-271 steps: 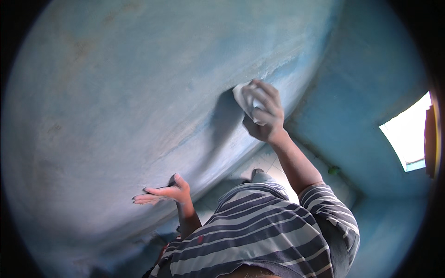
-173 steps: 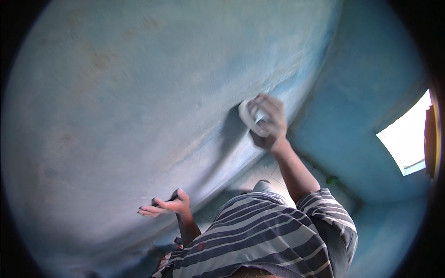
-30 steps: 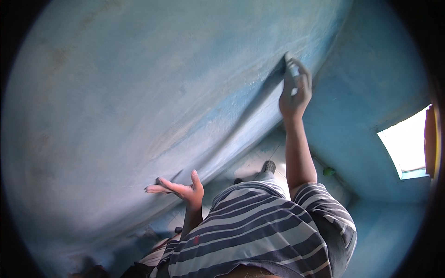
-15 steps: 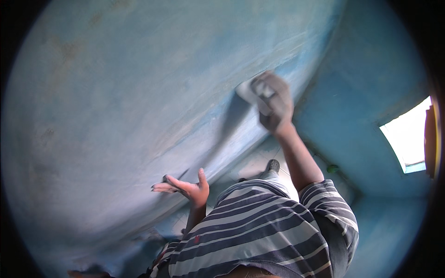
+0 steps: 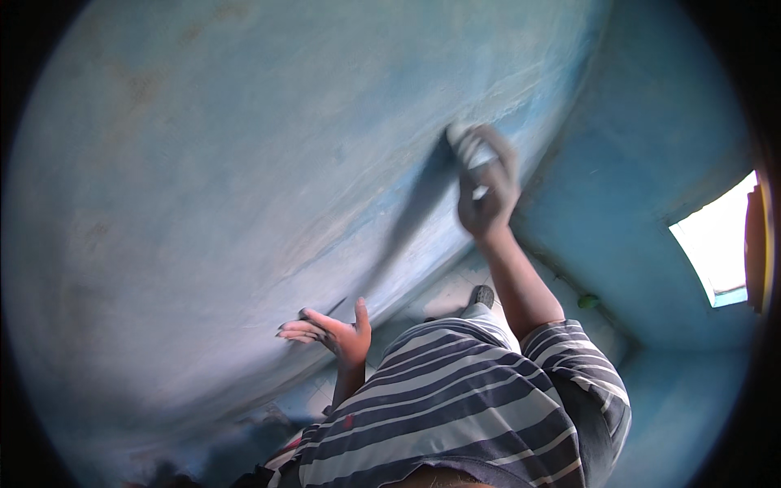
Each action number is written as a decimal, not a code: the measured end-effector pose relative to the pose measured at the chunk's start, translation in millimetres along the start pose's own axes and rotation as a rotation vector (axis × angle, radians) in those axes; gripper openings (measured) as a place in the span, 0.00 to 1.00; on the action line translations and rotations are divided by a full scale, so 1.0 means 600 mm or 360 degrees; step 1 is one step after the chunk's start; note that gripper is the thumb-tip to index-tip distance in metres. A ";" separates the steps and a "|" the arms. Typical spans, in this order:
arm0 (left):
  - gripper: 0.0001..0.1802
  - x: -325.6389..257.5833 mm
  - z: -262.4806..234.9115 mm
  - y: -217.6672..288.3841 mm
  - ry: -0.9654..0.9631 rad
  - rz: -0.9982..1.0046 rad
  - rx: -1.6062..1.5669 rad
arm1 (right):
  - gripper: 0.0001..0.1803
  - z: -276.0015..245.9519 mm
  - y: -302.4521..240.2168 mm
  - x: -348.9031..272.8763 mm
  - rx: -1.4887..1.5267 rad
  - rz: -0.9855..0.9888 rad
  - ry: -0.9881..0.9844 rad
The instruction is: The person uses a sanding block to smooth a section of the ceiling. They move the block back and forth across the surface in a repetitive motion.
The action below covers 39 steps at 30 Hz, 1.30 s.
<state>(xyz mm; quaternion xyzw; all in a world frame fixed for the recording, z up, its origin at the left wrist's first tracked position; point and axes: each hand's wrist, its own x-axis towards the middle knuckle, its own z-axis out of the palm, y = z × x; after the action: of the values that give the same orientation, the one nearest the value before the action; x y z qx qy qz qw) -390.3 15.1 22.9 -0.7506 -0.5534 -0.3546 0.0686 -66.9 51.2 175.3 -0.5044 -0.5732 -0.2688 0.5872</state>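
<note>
My right hand (image 5: 490,191), dusted grey and smeared by motion, is closed round a small whitish piece (image 5: 480,154) held against the blue wall (image 5: 244,163). Its exact kind is blurred and partly covered by my fingers. Pale streaks run across the wall beside it, and the arm's long shadow falls down to the left. Lower down, my left hand (image 5: 338,332) is empty, thumb up and fingers stretched toward the same wall. Whether its fingertips touch the surface I cannot tell.
A second blue wall (image 5: 643,163) meets the first in a corner at the right, with a bright opening (image 5: 712,240) in it. A small green object (image 5: 587,302) lies on the floor by that wall. Light floor tiles (image 5: 443,297) show below, near my shoe (image 5: 483,295).
My right hand and the whitish piece have shifted slightly to the right along the wall, and their angle has changed. My left hand stays open, a little further right in the picture.
</note>
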 end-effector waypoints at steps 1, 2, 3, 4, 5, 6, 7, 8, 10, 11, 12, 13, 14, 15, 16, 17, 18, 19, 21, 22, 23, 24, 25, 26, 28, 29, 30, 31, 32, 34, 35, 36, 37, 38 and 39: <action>0.69 -0.002 0.000 -0.001 0.0001 -0.0013 0.0006 | 0.10 0.011 -0.032 0.002 0.0124 -0.0180 -0.0087; 0.69 -0.003 0.000 0.000 0.0003 -0.0026 0.0013 | 0.11 0.006 -0.033 0.005 0.0031 -0.0342 -0.0202; 0.69 -0.003 0.000 0.001 0.0004 -0.0038 0.0020 | 0.12 0.000 -0.030 0.004 -0.0062 -0.0503 -0.0317; 0.68 0.000 -0.002 0.002 0.0011 -0.0026 0.0012 | 0.10 0.011 0.010 -0.001 0.0093 -0.0380 -0.0070; 0.68 0.003 -0.005 0.004 0.0011 -0.0014 0.0000 | 0.08 0.018 0.051 -0.010 0.0239 -0.0251 0.0171; 0.68 0.000 -0.006 0.003 0.0019 -0.0021 -0.0006 | 0.03 0.000 0.052 0.004 -0.0292 0.0103 0.0145; 0.68 -0.002 -0.003 0.002 0.0015 -0.0028 -0.0003 | 0.08 -0.005 0.053 0.008 -0.0165 0.0572 0.0212; 0.68 -0.004 -0.002 -0.003 0.0011 -0.0036 0.0000 | 0.06 -0.003 0.050 0.004 -0.0194 0.0320 0.0184; 0.67 -0.005 0.002 0.000 0.0028 -0.0047 0.0006 | 0.04 0.008 0.017 -0.011 -0.0019 -0.0135 0.0050; 0.66 -0.004 0.003 0.002 0.0058 -0.0053 0.0016 | 0.07 0.019 -0.001 -0.029 0.0143 -0.0272 -0.0058; 0.66 0.000 0.004 0.006 0.0087 -0.0056 0.0023 | 0.10 0.017 0.003 -0.023 0.0088 -0.0389 -0.0125; 0.64 0.002 0.003 0.008 0.0126 -0.0053 -0.0043 | 0.13 0.016 0.008 -0.020 0.0045 -0.0500 -0.0192; 0.62 0.003 0.001 0.013 0.0162 -0.0052 -0.0118 | 0.11 0.019 0.039 -0.021 0.0026 -0.0411 -0.0028; 0.61 0.003 -0.001 0.017 0.0197 -0.0051 -0.0193 | 0.10 0.019 0.080 -0.020 0.0006 -0.0321 0.0135; 0.59 0.004 0.000 0.017 0.0212 -0.0049 -0.0250 | 0.10 0.005 0.106 -0.014 -0.0128 -0.0085 0.0190; 0.58 0.004 -0.001 0.016 0.0228 -0.0049 -0.0308 | 0.13 0.011 0.116 -0.019 0.0309 0.0650 0.0496; 0.56 0.002 -0.001 0.016 0.0243 -0.0049 -0.0366 | 0.13 0.004 0.133 -0.013 0.0113 0.0526 0.0482; 0.56 0.002 0.003 0.019 0.0290 -0.0091 -0.0435 | 0.14 -0.003 0.147 0.000 -0.0081 0.0399 0.0472; 0.56 0.003 0.013 0.026 0.0383 -0.0177 -0.0573 | 0.15 -0.006 0.131 -0.002 -0.0236 -0.0075 0.0189; 0.55 0.005 0.011 0.034 0.0414 -0.0181 -0.0509 | 0.16 -0.007 0.120 -0.009 -0.0083 -0.0211 0.0073; 0.55 0.010 0.016 0.041 0.0450 -0.0213 -0.0486 | 0.15 -0.021 0.110 -0.001 -0.0157 -0.0310 -0.0122; 0.55 0.019 0.024 0.048 0.0486 -0.0245 -0.0461 | 0.15 -0.023 0.147 -0.004 -0.0186 -0.0337 -0.0011; 0.55 0.020 0.027 0.055 0.0521 -0.0292 -0.0426 | 0.15 -0.023 0.190 -0.008 -0.0204 -0.0364 0.0088; 0.54 0.033 0.029 0.072 0.0556 -0.0375 -0.0378 | 0.13 -0.030 0.213 0.006 -0.0279 -0.0113 0.0178; 0.54 0.043 0.030 0.090 0.0582 -0.0491 -0.0362 | 0.11 -0.050 0.232 0.026 -0.0265 0.0422 0.0265; 0.54 0.052 0.033 0.101 0.0606 -0.0540 -0.0362 | 0.11 -0.052 0.235 0.031 -0.0141 0.0634 0.0345; 0.54 0.056 0.031 0.116 0.0647 -0.0600 -0.0439 | 0.11 -0.060 0.226 0.033 -0.0183 0.0453 0.0211; 0.55 0.065 0.027 0.131 0.0645 -0.0582 -0.0424 | 0.10 -0.064 0.211 0.041 -0.0225 0.0271 0.0090; 0.55 0.071 0.020 0.141 0.0641 -0.0563 -0.0404 | 0.11 -0.062 0.207 0.044 -0.0127 0.0024 0.0032; 0.56 0.088 0.005 0.167 0.0626 -0.0551 -0.0378 | 0.16 -0.063 0.225 0.056 -0.0212 -0.0214 0.0000; 0.56 0.094 -0.001 0.183 0.0613 -0.0566 -0.0376 | 0.20 -0.060 0.260 0.056 -0.0235 -0.0301 0.0075; 0.56 0.099 -0.006 0.194 0.0599 -0.0581 -0.0374 | 0.19 -0.061 0.287 0.061 -0.0266 -0.0090 0.0178; 0.56 0.103 -0.007 0.198 0.0619 -0.0509 -0.0373 | 0.19 -0.062 0.289 0.078 -0.0248 0.0197 0.0275; 0.56 0.107 -0.007 0.201 0.0637 -0.0439 -0.0371 | 0.19 -0.062 0.286 0.086 -0.0165 0.0377 0.0319; 0.56 0.111 -0.008 0.205 0.0656 -0.0368 -0.0369 | 0.18 -0.062 0.279 0.091 -0.0080 0.0557 0.0359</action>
<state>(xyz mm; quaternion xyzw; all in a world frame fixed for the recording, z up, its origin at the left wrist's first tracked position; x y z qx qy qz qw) -275.1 18.5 102.7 -0.5971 -0.5656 -0.5665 0.0524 108.5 90.1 185.3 -0.5776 -0.4004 -0.2317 0.6726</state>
